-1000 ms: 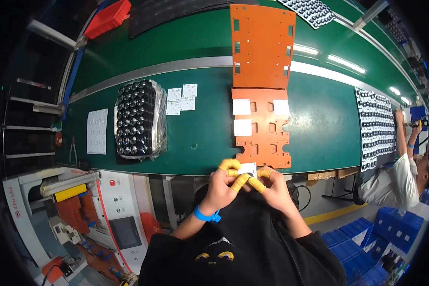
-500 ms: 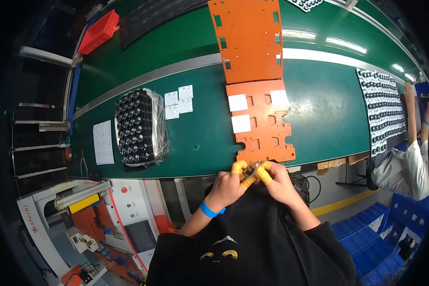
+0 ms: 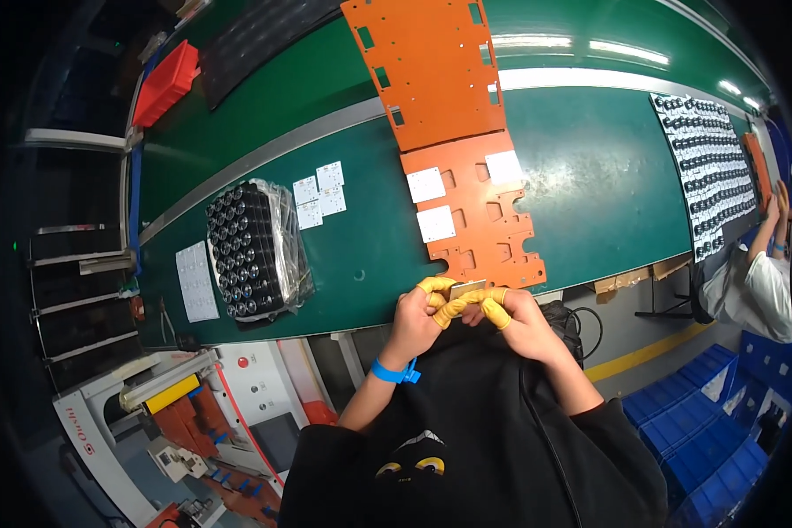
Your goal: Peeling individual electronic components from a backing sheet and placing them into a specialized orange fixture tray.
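Observation:
Close to the near edge of the bench, both hands meet around a small flat board, seen nearly edge-on. My left hand, with yellow finger cots and a blue wristband, pinches it from the left. From the right, my right hand, also in yellow finger cots, grips it. Fingers hide most of the board and whatever is on its underside. Just beyond lies an orange hinged fixture plate, its lid folded back. Three white square boards sit in its recesses.
Left on the green bench are loose white boards, a black tray of round lenses in plastic and a white sheet. A red bin stands far left. At right are rows of lens boards and a co-worker's arms.
The board has turned in my fingers; its thin edge now faces up, and a dark part seen earlier is hidden. My view has tilted slightly. The co-worker's hands have moved nearer to the bench.

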{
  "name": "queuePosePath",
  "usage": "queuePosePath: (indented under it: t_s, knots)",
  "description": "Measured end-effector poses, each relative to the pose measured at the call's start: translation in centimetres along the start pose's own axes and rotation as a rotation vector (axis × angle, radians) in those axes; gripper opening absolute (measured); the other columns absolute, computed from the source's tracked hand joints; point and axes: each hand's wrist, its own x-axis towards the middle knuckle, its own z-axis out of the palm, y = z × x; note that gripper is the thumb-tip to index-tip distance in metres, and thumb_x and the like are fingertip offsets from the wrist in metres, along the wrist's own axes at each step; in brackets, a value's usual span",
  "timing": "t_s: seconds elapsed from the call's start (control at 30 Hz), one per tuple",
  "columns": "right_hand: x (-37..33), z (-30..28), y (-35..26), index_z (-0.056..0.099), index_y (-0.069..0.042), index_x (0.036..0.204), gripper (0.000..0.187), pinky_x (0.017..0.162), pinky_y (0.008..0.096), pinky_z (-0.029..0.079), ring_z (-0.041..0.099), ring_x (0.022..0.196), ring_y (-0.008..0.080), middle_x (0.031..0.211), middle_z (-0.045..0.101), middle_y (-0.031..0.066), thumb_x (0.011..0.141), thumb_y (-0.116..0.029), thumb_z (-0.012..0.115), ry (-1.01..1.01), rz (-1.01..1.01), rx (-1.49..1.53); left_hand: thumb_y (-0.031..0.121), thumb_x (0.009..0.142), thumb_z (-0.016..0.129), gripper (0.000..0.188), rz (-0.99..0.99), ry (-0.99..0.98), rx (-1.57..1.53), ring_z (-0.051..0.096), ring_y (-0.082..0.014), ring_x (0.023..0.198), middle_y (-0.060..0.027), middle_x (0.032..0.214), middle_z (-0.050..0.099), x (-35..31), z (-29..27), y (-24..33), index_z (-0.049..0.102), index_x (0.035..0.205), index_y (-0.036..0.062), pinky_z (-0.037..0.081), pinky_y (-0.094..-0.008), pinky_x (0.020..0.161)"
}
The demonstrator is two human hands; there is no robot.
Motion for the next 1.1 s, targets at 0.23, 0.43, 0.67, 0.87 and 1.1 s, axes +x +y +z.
queuePosePath:
  t_s: [0.23,0.43,0.67,0.87,1.1]
  knots:
    - [0.5,0.0,0.3,0.065,0.006,0.107,0.023,0.079,0.0286,0.053,0.065,0.084,0.0151,0.092,0.068,0.0090,0.099,-0.012,0.051,0.032,0.003,0.046,0.009,0.091,0.069,0.028,0.034,0.044,-0.042,0.062,-0.0067,0.067,-0.0074,0.076,0.065,0.4,0.2,-0.1,0.056,0.109,-0.0088,0.048,-0.0203,0.058]
    - [0.6,-0.4,0.3,0.063,0.007,0.108,0.026,0.077,0.0297,0.054,0.066,0.081,0.0166,0.092,0.068,0.0110,0.101,-0.015,0.051,0.093,-0.002,0.138,0.005,0.092,0.066,0.022,-0.034,0.118,-0.061,0.061,-0.0066,0.070,-0.0074,0.081,0.066,0.2,0.2,0.2,0.057,0.107,-0.0090,0.047,-0.0203,0.059]
    - [1.4,-6.2,0.7,0.060,0.005,0.107,0.025,0.064,0.0278,0.052,0.063,0.069,0.0159,0.086,0.065,0.0113,0.101,-0.017,0.050,0.543,-0.126,0.139,0.005,0.090,0.067,0.015,-0.085,0.399,0.013,0.055,-0.0039,0.061,-0.0047,0.072,0.064,1.3,-0.4,-1.4,0.064,0.094,-0.0090,0.042,-0.0207,0.052]
    - [3.8,-10.4,4.6,0.060,0.006,0.111,0.021,0.061,0.0270,0.053,0.062,0.070,0.0155,0.091,0.063,0.0112,0.097,-0.003,0.046,0.781,-0.121,0.116,0.006,0.088,0.069,0.017,-0.049,0.321,0.247,0.048,-0.0023,0.054,-0.0024,0.062,0.060,2.9,-0.6,-2.2,0.065,0.090,-0.0099,0.036,-0.0224,0.046]
    - [5.9,-10.8,4.8,0.060,0.006,0.110,0.021,0.055,0.0248,0.052,0.061,0.066,0.0135,0.089,0.063,0.0113,0.094,0.003,0.046,0.785,-0.211,-0.038,0.008,0.088,0.070,0.018,-0.058,0.301,0.316,0.042,-0.0005,0.056,0.0021,0.067,0.056,2.9,-1.1,-1.8,0.064,0.093,-0.0087,0.031,-0.0216,0.046]
